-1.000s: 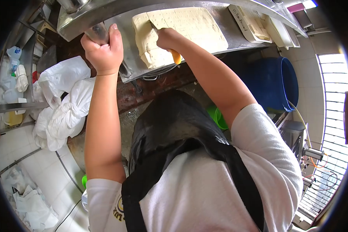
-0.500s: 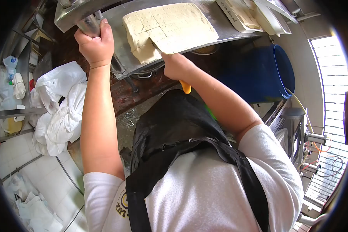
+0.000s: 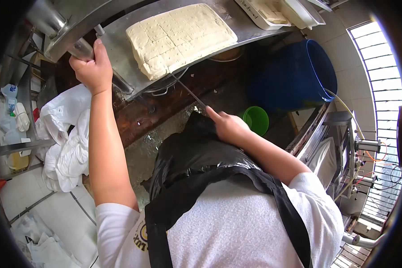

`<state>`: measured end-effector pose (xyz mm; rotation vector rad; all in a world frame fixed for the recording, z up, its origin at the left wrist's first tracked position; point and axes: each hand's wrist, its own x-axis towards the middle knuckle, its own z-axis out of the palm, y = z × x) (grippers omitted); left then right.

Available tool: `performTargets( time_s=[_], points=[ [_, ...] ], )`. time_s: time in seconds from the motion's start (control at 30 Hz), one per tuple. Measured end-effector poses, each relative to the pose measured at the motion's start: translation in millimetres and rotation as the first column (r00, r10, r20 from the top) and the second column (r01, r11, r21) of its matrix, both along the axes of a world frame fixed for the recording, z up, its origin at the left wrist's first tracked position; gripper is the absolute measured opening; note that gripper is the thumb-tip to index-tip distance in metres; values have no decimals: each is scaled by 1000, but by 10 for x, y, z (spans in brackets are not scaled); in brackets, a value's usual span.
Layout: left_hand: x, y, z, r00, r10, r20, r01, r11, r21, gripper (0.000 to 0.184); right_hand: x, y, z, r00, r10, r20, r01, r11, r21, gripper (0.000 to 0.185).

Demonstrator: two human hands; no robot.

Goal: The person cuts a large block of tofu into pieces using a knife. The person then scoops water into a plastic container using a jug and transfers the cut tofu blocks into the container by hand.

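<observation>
A large pale-yellow slab, which looks like cheese, lies on the metal table at the top of the view. Straight cut lines cross its upper face. My right hand is closed on a knife, with the handle hidden inside the fist. The long thin blade points up and left, its tip at the slab's near edge. My left hand grips a round metal bar at the table's left side, thumb pointing up.
A blue barrel and a green bucket stand to the right. White trays sit at the table's far right. White plastic bags hang at left, beside a shelf with bottles.
My right hand has drawn the knife back from the slab, down and right towards my body. The green bucket has come into fuller view. My left hand still holds the bar.
</observation>
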<state>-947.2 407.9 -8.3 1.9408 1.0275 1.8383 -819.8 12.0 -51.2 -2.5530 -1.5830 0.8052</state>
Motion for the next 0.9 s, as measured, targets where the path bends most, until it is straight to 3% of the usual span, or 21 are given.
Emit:
performTargets(
  time_s=[0.07,0.2,0.3,0.37,0.47,0.5,0.6,0.67,0.77,0.9],
  points=[
    [20,-6,0,1000,26,17,-26,999,-28,55,237,-413,-7,997,34,-69,-34,999,8,67],
    [65,63,-69,996,58,63,-60,998,27,56,492,-919,-54,999,-36,-31,39,996,85,67],
    [84,31,-28,996,77,34,-79,995,63,57,738,-910,-73,990,-132,-48,140,923,359,68],
    [99,-17,47,997,70,7,-71,991,110,55,923,-695,17,980,-184,-69,196,896,399,68],
    [69,7,-13,998,64,15,-62,993,-96,51,1296,-265,5,972,-232,-43,227,869,440,71],
    [74,42,-49,998,68,10,-67,993,-94,51,1426,-90,22,970,-238,-46,233,864,445,69],
    [117,30,-76,994,60,92,-53,996,-74,44,1864,466,1,957,-277,-89,289,866,409,66],
    [200,-99,17,978,64,201,-21,978,-207,37,2154,851,-44,955,-292,-55,291,882,371,64],
    [289,-127,57,964,82,252,-52,991,-125,32,2635,1424,-248,967,-250,-41,247,895,372,68],
    [191,-17,2,986,152,66,-145,985,-90,27,3043,2123,-218,979,-203,3,192,930,314,72]
  ],
)
